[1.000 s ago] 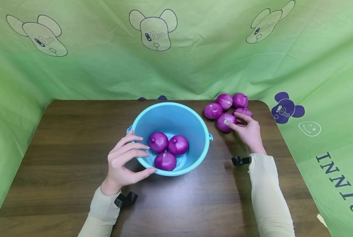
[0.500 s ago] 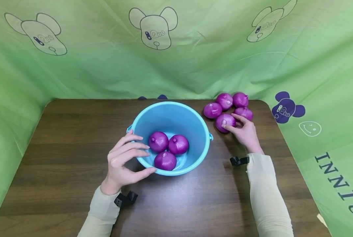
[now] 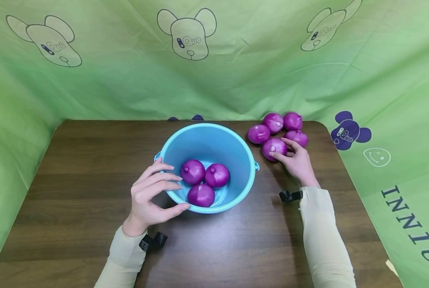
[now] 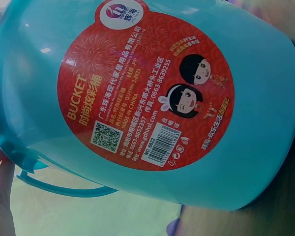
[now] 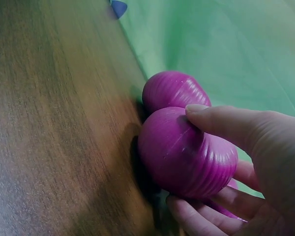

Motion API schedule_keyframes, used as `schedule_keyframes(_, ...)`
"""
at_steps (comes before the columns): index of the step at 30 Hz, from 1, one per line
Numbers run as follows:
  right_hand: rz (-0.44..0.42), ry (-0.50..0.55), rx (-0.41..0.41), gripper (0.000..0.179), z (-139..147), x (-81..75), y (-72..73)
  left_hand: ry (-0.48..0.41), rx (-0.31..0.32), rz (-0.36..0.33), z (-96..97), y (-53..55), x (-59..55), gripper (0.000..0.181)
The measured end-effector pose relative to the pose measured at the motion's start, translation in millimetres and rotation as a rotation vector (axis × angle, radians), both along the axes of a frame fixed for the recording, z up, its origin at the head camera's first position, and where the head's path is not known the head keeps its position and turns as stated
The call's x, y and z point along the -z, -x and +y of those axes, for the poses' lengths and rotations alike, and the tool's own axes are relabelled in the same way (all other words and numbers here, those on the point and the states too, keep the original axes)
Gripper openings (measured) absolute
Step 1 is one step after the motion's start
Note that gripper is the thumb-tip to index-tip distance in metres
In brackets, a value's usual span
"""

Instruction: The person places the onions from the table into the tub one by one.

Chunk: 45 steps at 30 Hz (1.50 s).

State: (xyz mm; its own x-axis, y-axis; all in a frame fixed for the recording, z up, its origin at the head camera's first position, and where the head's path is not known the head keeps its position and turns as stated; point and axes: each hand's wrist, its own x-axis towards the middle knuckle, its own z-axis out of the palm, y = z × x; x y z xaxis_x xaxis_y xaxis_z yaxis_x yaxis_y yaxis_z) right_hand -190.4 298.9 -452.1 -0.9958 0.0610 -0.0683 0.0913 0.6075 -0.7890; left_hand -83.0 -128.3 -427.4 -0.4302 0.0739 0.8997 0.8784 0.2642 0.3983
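A light-blue plastic bucket stands upright on the table with three purple onions inside it. My left hand holds the near-left rim, fingers reaching over it and thumb along the front edge. In the left wrist view, the bucket's side carries a round red label. To the bucket's right, my right hand grips a purple onion between thumb and fingers, at the near side of a cluster. In the right wrist view, the thumb lies on top of this onion and the other fingers pass under it.
Several more purple onions sit close behind the gripped one, near the table's back-right corner. The brown wooden table meets a green printed curtain at the back and sides. A handle hangs at the bucket's side.
My right hand has shifted slightly left and its thumb lies further over the near onion, which has moved very little. My left hand and the bucket stay put.
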Motion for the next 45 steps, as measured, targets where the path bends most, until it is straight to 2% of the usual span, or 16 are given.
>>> schedule_keyframes(45, -0.024, -0.001, 0.005, 0.077, -0.7, 0.7, -1.4, -0.012, 0.026, -0.01, -0.1, 0.4, -0.8, 0.039)
